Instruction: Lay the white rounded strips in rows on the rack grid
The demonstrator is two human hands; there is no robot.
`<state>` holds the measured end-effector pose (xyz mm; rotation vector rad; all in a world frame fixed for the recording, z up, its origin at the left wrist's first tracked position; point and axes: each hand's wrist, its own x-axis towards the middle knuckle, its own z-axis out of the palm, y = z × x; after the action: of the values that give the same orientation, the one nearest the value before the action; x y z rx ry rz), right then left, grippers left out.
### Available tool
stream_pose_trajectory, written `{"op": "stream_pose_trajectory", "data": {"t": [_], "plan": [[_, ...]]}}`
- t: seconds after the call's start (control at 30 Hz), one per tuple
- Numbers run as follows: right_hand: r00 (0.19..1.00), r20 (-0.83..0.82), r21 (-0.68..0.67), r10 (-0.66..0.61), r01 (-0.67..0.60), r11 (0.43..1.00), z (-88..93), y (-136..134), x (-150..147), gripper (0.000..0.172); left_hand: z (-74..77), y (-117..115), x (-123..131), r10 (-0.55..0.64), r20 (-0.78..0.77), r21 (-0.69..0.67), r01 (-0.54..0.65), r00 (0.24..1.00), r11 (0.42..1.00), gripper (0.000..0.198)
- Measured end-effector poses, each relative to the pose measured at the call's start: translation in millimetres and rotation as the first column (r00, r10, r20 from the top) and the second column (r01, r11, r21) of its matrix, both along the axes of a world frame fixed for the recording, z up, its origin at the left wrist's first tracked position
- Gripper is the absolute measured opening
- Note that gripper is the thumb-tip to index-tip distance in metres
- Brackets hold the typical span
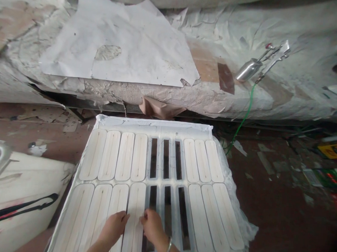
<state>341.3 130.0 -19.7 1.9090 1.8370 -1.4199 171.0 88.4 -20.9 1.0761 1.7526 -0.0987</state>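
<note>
A long white panel with rounded corners and a thin brownish line down its middle lies between my two hands, in the near row. My left hand is closed, its thumb and fingers at the panel's left edge. At the right edge, my right hand pinches with curled fingers; a bracelet circles that wrist. Both hands appear to grip the panel by its long sides. Similar panels lie in two rows on a white rack, left and right of several dark slots.
Behind the rack stands a paper-covered bench with a large white sheet. A metal spray gun with a green hose rests there. At the left is a white surface with a black strap; colourful boxes sit far right.
</note>
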Motion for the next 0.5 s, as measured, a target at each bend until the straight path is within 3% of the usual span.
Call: {"op": "stream_pose_trajectory", "data": {"t": [0.2, 0.4, 0.5], "plan": [[0.99, 0.091, 0.031, 0.111, -0.115, 0.993, 1.7, 3.0, -3.3, 0.016, -4.5, 2.5, 1.9, -0.082, -0.103, 0.0, 0.082, 0.991, 0.997, 0.033], [0.974, 0.124, 0.032, 0.191, -0.196, 0.98, 11.0, 8.0, -5.8, 0.019, 1.8, -1.0, 2.8, -0.143, -0.15, -0.016, 0.142, 0.978, 0.99, 0.03], [0.967, 0.115, 0.029, 0.227, -0.232, 0.972, 13.7, 8.7, -7.1, 0.022, 3.8, -5.2, 1.4, -0.162, -0.208, 0.106, 0.187, 0.965, 0.977, 0.029]]}}
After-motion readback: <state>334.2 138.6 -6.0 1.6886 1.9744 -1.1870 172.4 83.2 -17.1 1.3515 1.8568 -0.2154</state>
